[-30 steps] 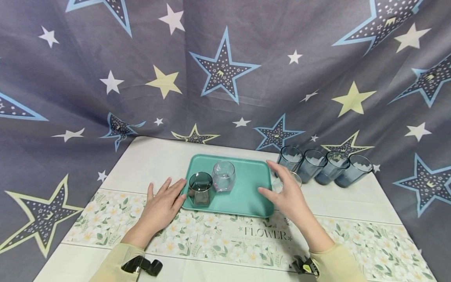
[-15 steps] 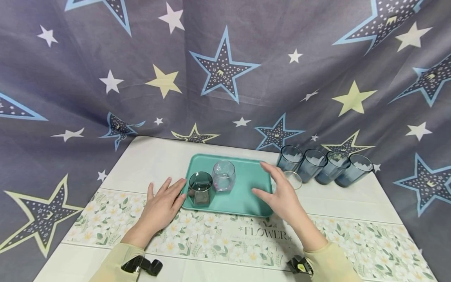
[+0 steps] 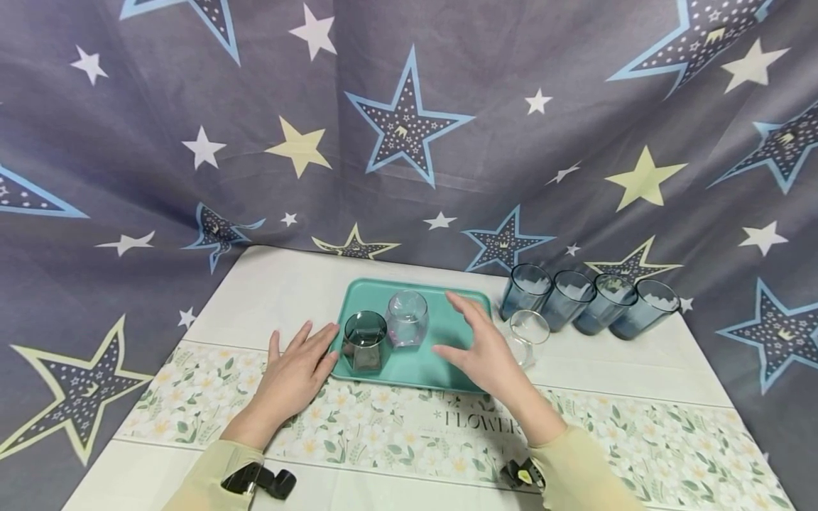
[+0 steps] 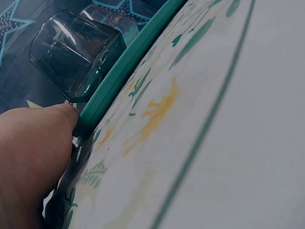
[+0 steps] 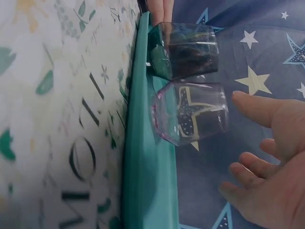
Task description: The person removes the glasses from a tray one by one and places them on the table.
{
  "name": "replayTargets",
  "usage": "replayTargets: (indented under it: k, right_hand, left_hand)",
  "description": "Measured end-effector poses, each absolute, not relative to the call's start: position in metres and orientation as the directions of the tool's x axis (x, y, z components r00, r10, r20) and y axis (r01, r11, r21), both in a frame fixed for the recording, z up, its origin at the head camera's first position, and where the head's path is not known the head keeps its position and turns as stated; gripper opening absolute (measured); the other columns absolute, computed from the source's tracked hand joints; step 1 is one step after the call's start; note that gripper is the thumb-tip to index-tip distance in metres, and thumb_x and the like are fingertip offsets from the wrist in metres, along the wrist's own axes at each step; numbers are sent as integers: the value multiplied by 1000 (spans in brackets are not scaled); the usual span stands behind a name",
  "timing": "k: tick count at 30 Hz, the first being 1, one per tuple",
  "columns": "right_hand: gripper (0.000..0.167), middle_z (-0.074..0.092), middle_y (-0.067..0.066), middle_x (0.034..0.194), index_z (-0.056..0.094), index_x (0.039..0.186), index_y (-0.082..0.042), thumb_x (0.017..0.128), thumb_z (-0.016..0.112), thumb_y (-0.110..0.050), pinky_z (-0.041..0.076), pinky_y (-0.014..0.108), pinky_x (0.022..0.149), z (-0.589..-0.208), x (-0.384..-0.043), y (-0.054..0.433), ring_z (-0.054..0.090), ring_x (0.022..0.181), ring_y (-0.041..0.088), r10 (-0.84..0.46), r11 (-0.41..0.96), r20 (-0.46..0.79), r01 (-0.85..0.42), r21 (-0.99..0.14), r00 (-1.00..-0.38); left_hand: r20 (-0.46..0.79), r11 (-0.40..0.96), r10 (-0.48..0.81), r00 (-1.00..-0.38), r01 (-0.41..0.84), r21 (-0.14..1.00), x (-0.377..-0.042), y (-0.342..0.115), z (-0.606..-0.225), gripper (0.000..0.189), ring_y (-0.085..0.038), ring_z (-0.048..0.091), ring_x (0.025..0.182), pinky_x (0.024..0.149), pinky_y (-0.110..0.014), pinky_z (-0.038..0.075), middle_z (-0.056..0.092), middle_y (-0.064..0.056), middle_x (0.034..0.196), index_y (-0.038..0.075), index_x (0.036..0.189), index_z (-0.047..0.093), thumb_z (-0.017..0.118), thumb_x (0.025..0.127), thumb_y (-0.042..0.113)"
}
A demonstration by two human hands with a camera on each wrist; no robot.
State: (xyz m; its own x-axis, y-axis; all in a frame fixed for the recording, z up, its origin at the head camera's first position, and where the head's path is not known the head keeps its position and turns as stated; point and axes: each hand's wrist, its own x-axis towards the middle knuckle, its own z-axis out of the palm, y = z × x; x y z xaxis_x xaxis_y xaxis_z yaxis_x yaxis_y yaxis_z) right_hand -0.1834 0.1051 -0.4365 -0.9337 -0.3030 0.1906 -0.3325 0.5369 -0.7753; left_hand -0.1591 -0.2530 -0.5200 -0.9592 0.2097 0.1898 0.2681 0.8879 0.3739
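Note:
A teal tray lies on the table with two glasses on it. One is a dark grey glass near its left end; beside that stands a clear pinkish glass. My left hand rests at the tray's left edge, fingers extended and touching the rim; in the left wrist view its thumb is by the tray's corner. Above the tray's right half, my right hand is spread with thumb and fingers apart, holding nothing. In the right wrist view, the pinkish glass is a little way from its fingers.
A clear glass stands just right of the tray, partly behind my right hand. Farther right, several blue glasses stand in a row near the back edge. A star-patterned curtain hangs behind the table.
My right hand has moved left from beside the clear glass to over the tray, uncovering more of that glass. The left hand and the glasses have stayed put.

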Motion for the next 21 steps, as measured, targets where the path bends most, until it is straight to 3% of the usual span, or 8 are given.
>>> replayTargets:
  k: [6, 21]
  right_hand:
    - [100, 42, 10, 171, 35, 175, -19, 93, 93, -20, 42, 52, 125, -442, -190, 89, 45, 155, 32, -322, 534, 169, -326, -780, -931]
    - [105, 41, 10, 170, 32, 176, -22, 92, 95, -25, 43, 51, 124, -454, -206, 63, 47, 154, 32, -325, 539, 112, -281, -794, -939]
  left_hand:
    - [186, 886, 210, -960, 267, 379, -158, -252, -518, 57, -40, 32, 163, 126, -79, -1, 50, -3, 170, 17, 170, 48, 54, 118, 39]
    - [182, 885, 206, -961, 262, 385, -159, -253, -520, 57, -39, 32, 164, 127, -78, -2, 50, -3, 170, 17, 170, 48, 55, 118, 39]
